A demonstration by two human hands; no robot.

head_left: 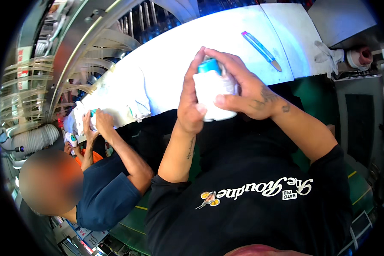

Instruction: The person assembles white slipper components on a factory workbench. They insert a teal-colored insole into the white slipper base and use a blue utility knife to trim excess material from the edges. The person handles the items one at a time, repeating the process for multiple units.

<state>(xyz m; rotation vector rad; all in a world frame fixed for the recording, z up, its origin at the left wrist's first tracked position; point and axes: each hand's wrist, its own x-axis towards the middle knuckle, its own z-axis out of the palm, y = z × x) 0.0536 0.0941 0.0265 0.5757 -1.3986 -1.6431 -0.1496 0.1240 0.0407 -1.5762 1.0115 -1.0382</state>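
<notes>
Both my hands are raised in front of me over the near edge of the white table (175,55), closed around a white thing with a teal top (213,96). Its kind I cannot make out; the white part looks like cloth or a smooth shell. My left hand (188,102) presses its left side, the thumb near the bottom. From the right, my right hand (248,87) wraps it, thumb across the front and fingers reaching over the teal top. The fingertips of both hands come together above it. Its far side is hidden by my fingers.
On the table lies a slim blue tool with a tan tip (261,50). A white glove (330,56) and a round white holder (358,59) are at the right end. At left, a co-worker's hands (98,121) handle a white and teal thing, beside white cloth (138,109) and a ribbed hose (36,140).
</notes>
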